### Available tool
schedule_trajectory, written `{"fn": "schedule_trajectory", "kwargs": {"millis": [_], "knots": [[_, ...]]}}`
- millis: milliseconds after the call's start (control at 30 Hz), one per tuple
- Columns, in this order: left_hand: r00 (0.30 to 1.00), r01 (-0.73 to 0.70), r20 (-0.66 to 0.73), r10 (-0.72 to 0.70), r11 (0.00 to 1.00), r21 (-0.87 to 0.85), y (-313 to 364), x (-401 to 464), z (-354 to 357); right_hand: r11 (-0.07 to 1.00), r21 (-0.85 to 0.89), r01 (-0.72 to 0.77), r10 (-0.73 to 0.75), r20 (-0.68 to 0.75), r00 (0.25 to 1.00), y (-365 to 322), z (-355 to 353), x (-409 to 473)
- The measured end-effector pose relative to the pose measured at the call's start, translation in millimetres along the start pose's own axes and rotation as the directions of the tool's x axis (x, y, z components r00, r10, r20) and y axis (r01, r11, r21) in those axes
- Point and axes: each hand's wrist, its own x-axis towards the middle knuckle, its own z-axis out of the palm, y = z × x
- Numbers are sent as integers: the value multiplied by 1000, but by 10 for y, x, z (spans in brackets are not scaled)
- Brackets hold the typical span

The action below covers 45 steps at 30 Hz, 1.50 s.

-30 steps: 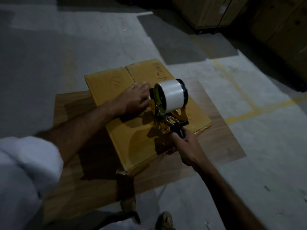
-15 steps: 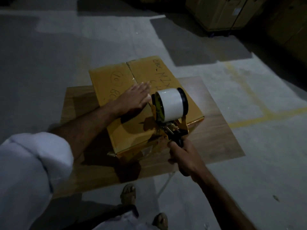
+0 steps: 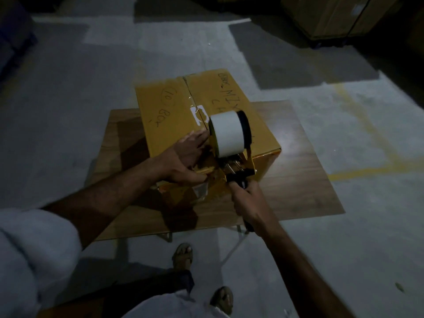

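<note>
A closed yellow cardboard box (image 3: pixel 174 115) with black handwriting sits on a low wooden table (image 3: pixel 298 180). My right hand (image 3: pixel 250 203) grips the black handle of a tape dispenser (image 3: pixel 229 134) that carries a big white tape roll. The dispenser sits at the box's near edge, over the centre seam. My left hand (image 3: pixel 185 157) lies on the near top edge of the box beside the dispenser, fingers flat on top and thumb down over the front face. Clear tape runs along the seam further back.
The table stands on a grey concrete floor (image 3: pixel 91 88) with yellow painted lines (image 3: pixel 358 171) to the right. Stacked cardboard cartons (image 3: pixel 332 17) stand at the far right. My sandalled feet (image 3: pixel 183 255) are just below the table's near edge.
The dispenser has been drawn back along the seam to the box's near edge. My left hand has slid back from the middle of the top to the near edge.
</note>
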Motion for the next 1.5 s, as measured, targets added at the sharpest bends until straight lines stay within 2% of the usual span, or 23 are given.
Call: {"fn": "schedule_trajectory", "kwargs": {"millis": [100,267,433,533,633,867,967,1067,1167,1267,1400,1500], "knots": [[999,3,-44,1,995,98,-26,91,64,999,35,25,-24,-15,1000,153,-78,-177],[999,37,-13,-35,978,205,2,285,43,996,84,-16,24,-93,995,501,-257,-333],[995,-98,39,93,982,160,36,357,59,991,133,-26,32,-41,999,743,-355,-420],[991,-130,50,124,981,144,62,333,76,996,92,-5,7,-23,1000,797,-375,-372],[993,-115,42,110,981,159,142,313,125,999,31,-18,18,-17,1000,839,-374,-308],[999,-32,-29,37,987,157,240,293,220,975,114,-192,186,62,981,874,-404,-130],[999,-24,-27,28,989,148,243,290,211,982,126,-139,142,-13,990,918,-363,-178],[999,-34,-24,37,990,140,254,293,184,999,27,20,-18,-70,997,1064,-355,-290],[999,-25,-30,30,989,146,265,296,180,997,-40,67,-70,-83,994,1272,-377,-408],[999,-27,-31,31,992,127,255,301,189,1000,-16,7,-8,-55,998,1241,-407,-406],[996,8,-93,-2,998,69,257,285,217,968,153,-200,201,9,980,1099,-413,-300],[990,39,-141,-26,995,89,303,288,265,940,178,-291,284,64,957,964,-383,-321]]}}
